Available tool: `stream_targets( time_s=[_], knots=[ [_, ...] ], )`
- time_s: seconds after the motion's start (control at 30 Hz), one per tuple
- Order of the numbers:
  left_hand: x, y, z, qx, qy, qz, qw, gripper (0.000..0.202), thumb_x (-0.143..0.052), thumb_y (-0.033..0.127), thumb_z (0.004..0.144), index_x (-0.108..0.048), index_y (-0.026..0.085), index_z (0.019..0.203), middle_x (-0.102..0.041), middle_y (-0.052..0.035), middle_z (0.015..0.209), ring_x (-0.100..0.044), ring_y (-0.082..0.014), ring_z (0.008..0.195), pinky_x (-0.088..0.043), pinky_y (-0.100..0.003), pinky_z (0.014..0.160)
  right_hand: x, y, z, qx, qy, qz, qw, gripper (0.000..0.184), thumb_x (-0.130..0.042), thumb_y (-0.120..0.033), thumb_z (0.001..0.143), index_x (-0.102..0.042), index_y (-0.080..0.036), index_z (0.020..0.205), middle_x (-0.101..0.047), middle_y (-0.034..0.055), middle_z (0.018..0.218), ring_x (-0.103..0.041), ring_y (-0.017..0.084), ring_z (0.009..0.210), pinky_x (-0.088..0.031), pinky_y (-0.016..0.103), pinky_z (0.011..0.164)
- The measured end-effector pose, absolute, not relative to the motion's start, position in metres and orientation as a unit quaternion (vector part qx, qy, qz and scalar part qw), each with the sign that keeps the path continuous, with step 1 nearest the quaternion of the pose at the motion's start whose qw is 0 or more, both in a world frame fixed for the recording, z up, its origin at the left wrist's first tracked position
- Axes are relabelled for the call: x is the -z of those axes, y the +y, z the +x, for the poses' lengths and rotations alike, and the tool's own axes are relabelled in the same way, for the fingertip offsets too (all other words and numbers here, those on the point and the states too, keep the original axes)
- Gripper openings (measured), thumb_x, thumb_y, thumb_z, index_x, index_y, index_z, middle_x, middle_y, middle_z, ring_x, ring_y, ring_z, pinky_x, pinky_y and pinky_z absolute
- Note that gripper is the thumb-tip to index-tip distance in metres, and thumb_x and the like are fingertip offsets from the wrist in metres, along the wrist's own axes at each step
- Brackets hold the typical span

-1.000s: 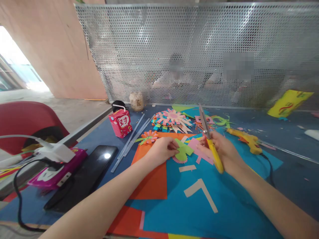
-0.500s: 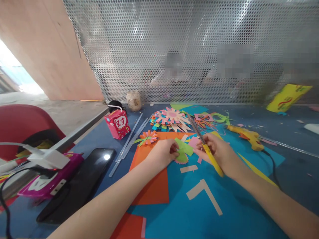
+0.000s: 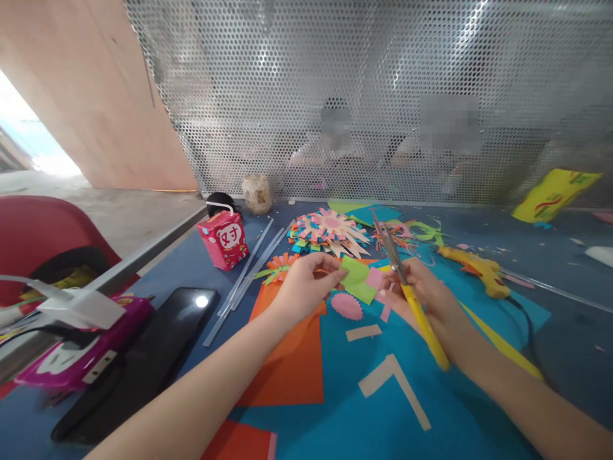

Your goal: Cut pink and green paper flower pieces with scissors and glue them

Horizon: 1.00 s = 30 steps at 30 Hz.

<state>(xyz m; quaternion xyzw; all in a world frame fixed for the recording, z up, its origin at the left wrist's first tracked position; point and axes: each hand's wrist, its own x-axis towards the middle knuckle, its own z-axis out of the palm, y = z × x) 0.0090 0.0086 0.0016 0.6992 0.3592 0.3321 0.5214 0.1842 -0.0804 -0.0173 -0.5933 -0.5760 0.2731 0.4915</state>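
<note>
My left hand [image 3: 309, 284] pinches the edge of a small light-green piece of paper [image 3: 358, 280] above the sheets. In my right hand [image 3: 426, 294] is a pair of scissors [image 3: 407, 287] with yellow handles, blades pointing away and up; whether the blades are parted is hard to see. Close to the right fingertips lies a pink paper scrap [image 3: 376, 278], which they may touch. Just below the green paper, a pink oval with a zigzag edge [image 3: 347, 306] rests on the blue paper [image 3: 335, 370]. Orange paper [image 3: 287, 358] lies under my left forearm.
Behind the hands sits a pile of fringed paper flowers [image 3: 330, 227]. Clear glue sticks [image 3: 249, 275], a red drink box [image 3: 224, 239], a phone [image 3: 138, 364] and a purple power strip [image 3: 86, 351] stand left. A yellow glue gun [image 3: 479, 268] with its cord lies right.
My left hand has lifted the green paper slightly, uncovering more of the pink zigzag oval. My right hand has moved a little to the right with the scissors.
</note>
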Motion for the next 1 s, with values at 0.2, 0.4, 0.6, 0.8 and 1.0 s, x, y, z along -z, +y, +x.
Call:
stream_targets(
  time_s=[0.2, 0.4, 0.6, 0.8, 1.0],
  knots=[
    [-0.018, -0.002, 0.010, -0.526, 0.242, 0.442, 0.685, 0.024, -0.075, 0.022, 0.064, -0.055, 0.015, 0.073, -0.063, 0.0028, 0.062, -0.067, -0.0121, 0.062, -0.046, -0.015, 0.045, 0.008, -0.089, 0.184, -0.218, -0.594, -0.651, 0.420, 0.020, -0.060, -0.035, 0.079, -0.042, -0.029, 0.088, -0.055, 0.0013, 0.085, -0.057, 0.023, 0.079, -0.046, 0.034, 0.062],
    [-0.020, -0.009, 0.013, -0.532, 0.216, 0.397, 0.716, 0.024, -0.074, 0.015, 0.066, -0.051, 0.014, 0.071, -0.066, 0.0001, 0.059, -0.072, -0.0184, 0.068, -0.047, -0.015, 0.042, 0.009, -0.089, 0.179, -0.230, -0.588, -0.682, 0.368, 0.016, -0.055, -0.036, 0.082, -0.042, -0.028, 0.084, -0.054, 0.0003, 0.080, -0.059, 0.021, 0.075, -0.048, 0.033, 0.064],
    [-0.018, -0.017, 0.017, -0.499, 0.226, 0.429, 0.718, 0.024, -0.072, 0.014, 0.069, -0.048, 0.016, 0.069, -0.069, -0.0017, 0.060, -0.072, -0.0222, 0.072, -0.050, -0.018, 0.045, 0.008, -0.092, 0.175, -0.221, -0.614, -0.668, 0.356, 0.013, -0.051, -0.036, 0.083, -0.044, -0.026, 0.086, -0.055, 0.0012, 0.081, -0.057, 0.021, 0.075, -0.046, 0.032, 0.060],
    [-0.019, -0.022, 0.018, -0.459, 0.240, 0.457, 0.723, 0.024, -0.071, 0.013, 0.070, -0.049, 0.015, 0.077, -0.074, -0.0073, 0.069, -0.072, -0.0233, 0.072, -0.049, -0.020, 0.047, 0.012, -0.092, 0.174, -0.223, -0.595, -0.645, 0.426, 0.018, -0.054, -0.043, 0.081, -0.048, -0.027, 0.084, -0.055, -0.0012, 0.070, -0.056, 0.019, 0.063, -0.046, 0.031, 0.053],
    [-0.020, -0.022, 0.016, -0.453, 0.245, 0.456, 0.726, 0.022, -0.069, 0.011, 0.071, -0.048, 0.015, 0.074, -0.074, -0.0070, 0.068, -0.072, -0.0221, 0.069, -0.048, -0.019, 0.045, 0.011, -0.092, 0.172, -0.203, -0.609, -0.653, 0.402, 0.015, -0.053, -0.042, 0.080, -0.049, -0.027, 0.082, -0.058, -0.0017, 0.070, -0.058, 0.019, 0.061, -0.048, 0.029, 0.049]
  ],
)
